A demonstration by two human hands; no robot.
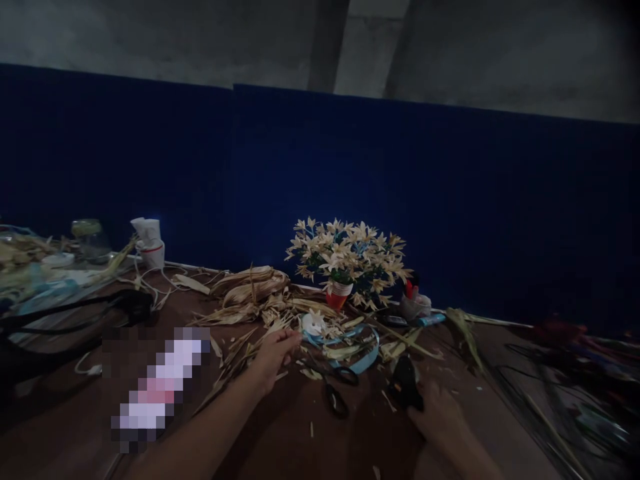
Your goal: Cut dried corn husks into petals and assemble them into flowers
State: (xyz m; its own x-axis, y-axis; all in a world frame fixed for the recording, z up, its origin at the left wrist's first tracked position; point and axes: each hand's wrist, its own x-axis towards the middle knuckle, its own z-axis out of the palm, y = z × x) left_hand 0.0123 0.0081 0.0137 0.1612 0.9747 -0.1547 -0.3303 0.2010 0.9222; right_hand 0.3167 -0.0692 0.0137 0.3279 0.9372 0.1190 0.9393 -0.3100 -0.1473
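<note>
My left hand (pixel 280 353) is closed in a pinch over the table's middle; what its fingertips hold, if anything, is too small to make out. Right beside those fingertips is a pale, flower-like piece (pixel 313 323). My right hand (pixel 441 408), slightly blurred, grips a black glue gun (pixel 406 381) with a small orange mark. Between my hands lie black-handled scissors (pixel 336 400). A light blue ribbon (pixel 367 360) curls just beyond them, among dry husk scraps. Behind stands a red and white pot (pixel 339 297) full of cream husk flowers (pixel 350 250).
Dried husks (pixel 255 287) are heaped behind my left hand. A pixelated, bright phone-like object (pixel 160 387) lies left. Farther left are a white cup (pixel 151 253), a glass jar (pixel 90 240) and black straps (pixel 135 307). Dark cables (pixel 530 380) run along the right. A blue partition (pixel 320 160) closes off the back.
</note>
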